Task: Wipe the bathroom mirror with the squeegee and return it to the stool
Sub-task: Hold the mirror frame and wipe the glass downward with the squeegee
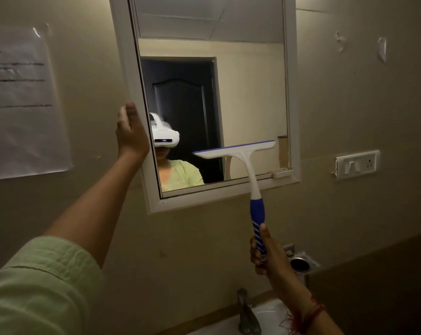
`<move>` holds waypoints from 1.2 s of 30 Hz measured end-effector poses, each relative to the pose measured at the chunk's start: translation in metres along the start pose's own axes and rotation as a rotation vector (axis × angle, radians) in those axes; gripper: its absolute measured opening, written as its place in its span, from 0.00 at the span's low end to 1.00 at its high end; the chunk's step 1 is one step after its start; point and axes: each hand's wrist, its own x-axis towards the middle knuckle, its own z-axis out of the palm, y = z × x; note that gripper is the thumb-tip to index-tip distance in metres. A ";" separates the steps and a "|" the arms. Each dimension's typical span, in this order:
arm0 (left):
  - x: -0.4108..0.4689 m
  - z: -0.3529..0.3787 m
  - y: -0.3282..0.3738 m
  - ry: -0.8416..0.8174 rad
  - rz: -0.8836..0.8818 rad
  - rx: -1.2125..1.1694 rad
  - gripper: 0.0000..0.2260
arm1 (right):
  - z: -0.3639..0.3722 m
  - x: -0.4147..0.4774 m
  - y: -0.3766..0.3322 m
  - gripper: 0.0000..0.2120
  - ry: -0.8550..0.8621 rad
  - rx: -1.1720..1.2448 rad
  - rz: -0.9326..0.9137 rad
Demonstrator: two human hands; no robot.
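Note:
A white-framed mirror (292,97) hangs on the beige wall, swung slightly out on its left side. My left hand (131,131) grips the mirror's left frame edge at mid height. My right hand (267,252) holds the blue striped handle of a squeegee (251,175). Its white head with a blue blade lies against the lower right part of the glass, tilted up to the right. The stool is out of view.
A printed paper sheet (23,102) is taped to the wall on the left. A switch and socket plate (356,164) sits right of the mirror. Below are a metal tap (246,310), a white basin (267,315) and a round steel holder (301,263).

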 end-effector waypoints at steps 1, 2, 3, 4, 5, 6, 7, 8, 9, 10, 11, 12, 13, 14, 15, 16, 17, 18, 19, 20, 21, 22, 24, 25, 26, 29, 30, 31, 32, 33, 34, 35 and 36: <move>0.000 0.000 0.000 0.003 0.001 0.000 0.23 | 0.000 -0.001 0.003 0.24 0.006 -0.003 0.007; 0.000 0.000 0.000 0.008 0.005 0.002 0.23 | 0.000 -0.002 0.006 0.24 0.011 -0.002 0.017; 0.001 0.000 0.000 0.013 0.008 0.005 0.23 | 0.000 -0.003 0.009 0.24 0.015 0.003 0.027; 0.001 0.001 0.000 0.017 0.008 0.008 0.23 | 0.000 -0.003 0.011 0.24 0.019 0.008 0.033; 0.002 0.001 0.000 0.021 0.007 0.009 0.22 | -0.001 -0.004 0.014 0.24 0.022 0.012 0.038; 0.002 0.001 0.000 0.024 0.008 0.009 0.22 | -0.001 -0.005 0.015 0.24 0.023 0.013 0.042; 0.003 0.001 0.000 0.025 0.010 0.008 0.22 | -0.001 -0.006 0.017 0.24 0.023 0.015 0.048; 0.003 0.001 0.000 0.025 0.014 0.006 0.22 | -0.001 -0.007 0.018 0.24 0.021 0.016 0.053; 0.003 0.001 0.000 0.023 0.016 0.003 0.22 | -0.002 -0.008 0.019 0.24 0.020 0.017 0.061; 0.003 0.001 -0.001 0.020 0.012 -0.001 0.22 | -0.003 -0.010 0.021 0.24 0.021 0.016 0.068; 0.004 0.001 -0.001 0.018 0.005 -0.005 0.23 | -0.003 -0.011 0.023 0.24 0.022 0.015 0.071; 0.004 0.002 -0.002 0.016 -0.004 -0.005 0.23 | -0.004 -0.013 0.025 0.24 0.024 0.014 0.076; 0.005 0.002 -0.002 0.015 -0.008 -0.003 0.23 | -0.005 -0.015 0.027 0.24 0.025 0.012 0.080; 0.005 0.002 -0.002 0.017 -0.009 0.000 0.23 | -0.005 -0.016 0.030 0.24 0.028 0.011 0.082; 0.005 0.003 -0.002 0.019 -0.009 0.004 0.22 | -0.006 -0.018 0.032 0.24 0.032 0.013 0.083; 0.005 0.003 -0.002 0.023 -0.008 0.005 0.22 | -0.007 -0.018 0.034 0.24 0.035 0.016 0.081; 0.005 0.003 -0.002 0.025 -0.008 0.003 0.22 | -0.007 -0.019 0.036 0.24 0.038 0.023 0.077; 0.005 0.003 -0.003 0.027 -0.011 0.000 0.22 | -0.008 -0.019 0.037 0.24 0.040 0.033 0.073; 0.006 0.003 -0.003 0.027 -0.016 0.000 0.22 | -0.009 -0.020 0.039 0.24 0.043 0.041 0.070; 0.005 0.003 -0.003 0.027 -0.019 0.004 0.22 | -0.009 -0.020 0.040 0.24 0.049 0.044 0.070; 0.005 0.004 -0.003 0.030 -0.018 0.007 0.22 | -0.009 -0.020 0.041 0.23 0.055 0.041 0.073; 0.005 0.004 -0.002 0.032 -0.016 0.008 0.22 | -0.009 -0.020 0.041 0.23 0.061 0.039 0.077; 0.004 0.004 -0.001 0.033 -0.008 0.004 0.22 | -0.008 -0.020 0.041 0.24 0.071 0.049 0.074; 0.003 0.003 -0.001 0.034 -0.002 0.006 0.22 | -0.008 -0.020 0.041 0.24 0.075 0.053 0.071; 0.003 0.003 0.000 0.036 0.001 0.009 0.22 | -0.008 -0.020 0.042 0.24 0.078 0.054 0.071; 0.003 0.003 0.000 0.039 0.003 0.016 0.22 | -0.007 -0.023 0.044 0.26 0.060 0.043 0.091; 0.003 0.003 0.001 0.039 0.005 0.013 0.21 | -0.007 -0.024 0.045 0.28 0.053 0.042 0.099; 0.003 0.003 0.001 0.037 0.005 0.011 0.21 | -0.007 -0.026 0.046 0.31 0.052 0.044 0.103; 0.004 0.003 0.001 0.034 0.006 0.011 0.22 | -0.007 -0.027 0.046 0.33 0.060 0.044 0.103; 0.004 0.003 0.000 0.033 0.006 0.012 0.22 | -0.008 -0.028 0.045 0.33 0.069 0.037 0.101; 0.004 0.002 0.000 0.031 0.002 0.012 0.22 | -0.008 -0.030 0.044 0.31 0.077 0.025 0.104; 0.004 0.002 0.000 0.028 -0.004 0.010 0.22 | -0.008 -0.031 0.043 0.29 0.081 0.016 0.106; 0.004 0.002 0.000 0.027 -0.006 0.009 0.22 | -0.008 -0.033 0.042 0.26 0.087 0.016 0.104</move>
